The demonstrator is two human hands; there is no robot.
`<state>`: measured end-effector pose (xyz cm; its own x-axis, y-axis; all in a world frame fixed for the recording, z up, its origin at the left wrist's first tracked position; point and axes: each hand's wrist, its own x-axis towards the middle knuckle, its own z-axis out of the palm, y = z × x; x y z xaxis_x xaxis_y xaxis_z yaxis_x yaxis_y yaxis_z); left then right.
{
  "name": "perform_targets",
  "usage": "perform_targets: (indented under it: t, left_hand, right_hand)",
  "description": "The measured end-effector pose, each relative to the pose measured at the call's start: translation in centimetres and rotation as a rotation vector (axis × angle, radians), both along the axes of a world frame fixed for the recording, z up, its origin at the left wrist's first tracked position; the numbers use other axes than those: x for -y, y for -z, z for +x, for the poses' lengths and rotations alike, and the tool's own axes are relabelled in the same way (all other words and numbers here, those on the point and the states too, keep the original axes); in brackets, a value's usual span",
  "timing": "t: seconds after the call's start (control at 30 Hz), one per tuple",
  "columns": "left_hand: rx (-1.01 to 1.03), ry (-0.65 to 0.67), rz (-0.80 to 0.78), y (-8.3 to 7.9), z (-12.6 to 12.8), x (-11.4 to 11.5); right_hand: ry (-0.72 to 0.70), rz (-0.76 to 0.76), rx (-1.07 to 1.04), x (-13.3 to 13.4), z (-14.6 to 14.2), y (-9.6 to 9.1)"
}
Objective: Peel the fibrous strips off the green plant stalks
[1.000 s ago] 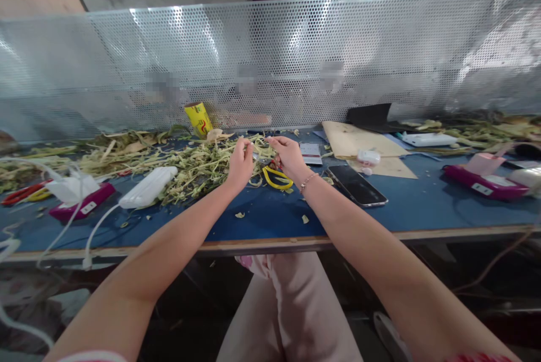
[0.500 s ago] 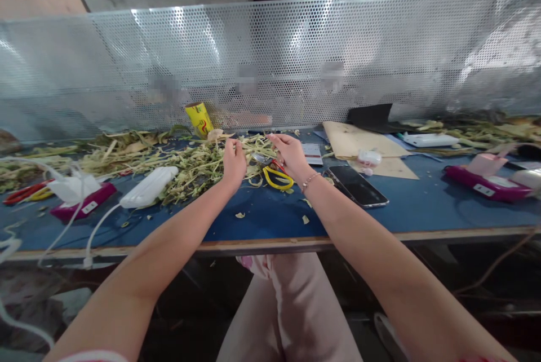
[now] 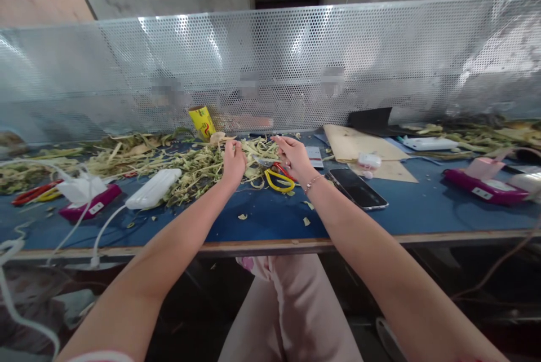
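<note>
My left hand (image 3: pixel 234 162) is closed, fingers bent and pressed together, over the right part of a heap of dried pale-green plant stems (image 3: pixel 196 167). Across a short gap, my right hand (image 3: pixel 295 157) pinches thumb and forefinger at the heap's far right side. Anything between the fingertips of either hand is too small to make out. Scissors (image 3: pixel 279 181) with yellow and red handles lie beside my right hand, their blades pointing left among the stems. Loose bits of plant dot the blue tabletop (image 3: pixel 262 225).
A black phone (image 3: pixel 358 188) and tan paper (image 3: pixel 359 142) lie right of my right arm. Leftward are a white power bank (image 3: pixel 154 188) with a cable and a purple power strip (image 3: pixel 91 205). A yellow tube (image 3: pixel 202 123) stands by the perforated metal screen (image 3: pixel 287 57).
The view has tilted up slightly, so the scene sits a little lower. Both hands stay closed in nearly the same places; my right hand's fingers have shifted slightly.
</note>
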<state>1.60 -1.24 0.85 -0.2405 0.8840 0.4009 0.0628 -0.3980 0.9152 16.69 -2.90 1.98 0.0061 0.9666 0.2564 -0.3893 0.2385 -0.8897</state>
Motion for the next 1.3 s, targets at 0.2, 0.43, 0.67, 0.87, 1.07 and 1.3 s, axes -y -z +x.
perform_targets:
  t: [0.2,0.43,0.67,0.87,1.07,1.3]
  left_hand:
    - [0.053,-0.037,0.090,-0.3,0.1,0.1]
    - [0.203,-0.117,-0.047,-0.4,0.4,0.0]
    - [0.201,-0.180,-0.071,-0.3,0.0,-0.8]
    - [-0.057,-0.088,0.057,-0.1,-0.9,-0.9]
    - [-0.022,0.058,0.086,-0.4,-0.7,-0.5]
    - [0.058,0.109,0.113,-0.8,-0.6,-0.3]
  right_hand:
    - [0.040,-0.036,-0.011,-0.4,0.5,0.3]
    - [-0.021,-0.069,-0.048,-0.4,0.4,0.0]
    - [-0.054,-0.045,-0.069,-0.2,0.3,-0.1]
    - [-0.027,-0.045,-0.080,-0.8,0.7,0.1]
    - [0.032,-0.096,-0.112,-1.0,1.0,0.2]
    - [0.035,-0.101,-0.136,-0.9,1.0,0.1]
